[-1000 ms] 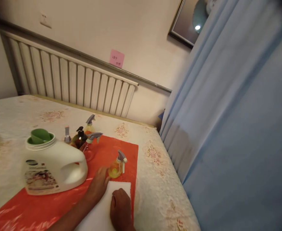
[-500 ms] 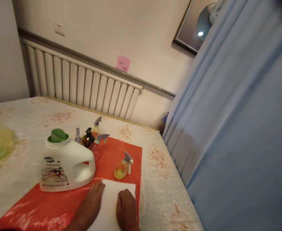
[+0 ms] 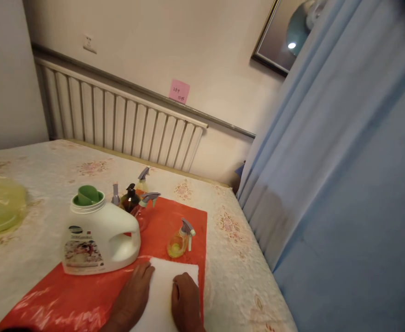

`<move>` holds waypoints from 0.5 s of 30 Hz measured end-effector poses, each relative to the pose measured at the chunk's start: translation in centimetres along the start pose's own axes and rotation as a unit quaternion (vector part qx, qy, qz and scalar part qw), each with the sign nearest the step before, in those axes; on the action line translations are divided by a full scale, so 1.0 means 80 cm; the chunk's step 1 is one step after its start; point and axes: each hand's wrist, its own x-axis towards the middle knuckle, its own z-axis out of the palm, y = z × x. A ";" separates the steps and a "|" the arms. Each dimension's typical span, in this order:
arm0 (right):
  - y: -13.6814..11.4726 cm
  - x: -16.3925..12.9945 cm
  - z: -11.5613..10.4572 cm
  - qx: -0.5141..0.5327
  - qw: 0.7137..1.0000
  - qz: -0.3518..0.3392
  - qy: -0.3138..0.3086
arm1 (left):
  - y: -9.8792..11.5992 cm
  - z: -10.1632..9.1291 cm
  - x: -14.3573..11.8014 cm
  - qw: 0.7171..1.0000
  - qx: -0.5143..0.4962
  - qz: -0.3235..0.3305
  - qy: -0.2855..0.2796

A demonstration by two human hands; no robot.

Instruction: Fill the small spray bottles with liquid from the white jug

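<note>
A white sheet, perhaps a cloth or paper towel (image 3: pixel 161 281), lies flat on a red plastic sheet (image 3: pixel 184 216). My left hand (image 3: pixel 135 290) rests along its left edge, fingers stretched out together. On the right part of the white sheet sits my right hand (image 3: pixel 185 299), fingers curled in; whatever they hold, if anything, is hidden. Just beyond the white sheet stands a small clear spray bottle (image 3: pixel 177 245) with yellow liquid and a grey trigger head. To the left of my left hand is a large white detergent jug (image 3: pixel 98 240) with a green inner spout (image 3: pixel 87 195).
Behind the jug stand a dark pump bottle (image 3: pixel 129 200), a pinkish spray bottle (image 3: pixel 140 216) and another spray bottle (image 3: pixel 143 182). A yellow-green translucent basin (image 3: pixel 2 203) is at far left. A blue curtain (image 3: pixel 326 184) hangs right; a radiator (image 3: pixel 119 120) lines the wall.
The camera view has turned slightly left, so everything appears a little further right. Both hands keep nearly the same pose on the white sheet.
</note>
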 end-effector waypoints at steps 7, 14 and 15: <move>0.009 0.016 -0.007 0.095 0.990 0.098 -0.020 | 0.002 -0.004 0.001 1.000 -0.001 0.015 -0.001; 0.034 0.069 0.014 0.073 0.977 0.186 0.078 | 0.002 -0.004 0.000 1.000 0.012 0.018 0.000; 0.038 0.076 0.023 0.075 0.978 0.174 0.088 | 0.002 -0.004 0.000 1.000 0.013 0.016 0.000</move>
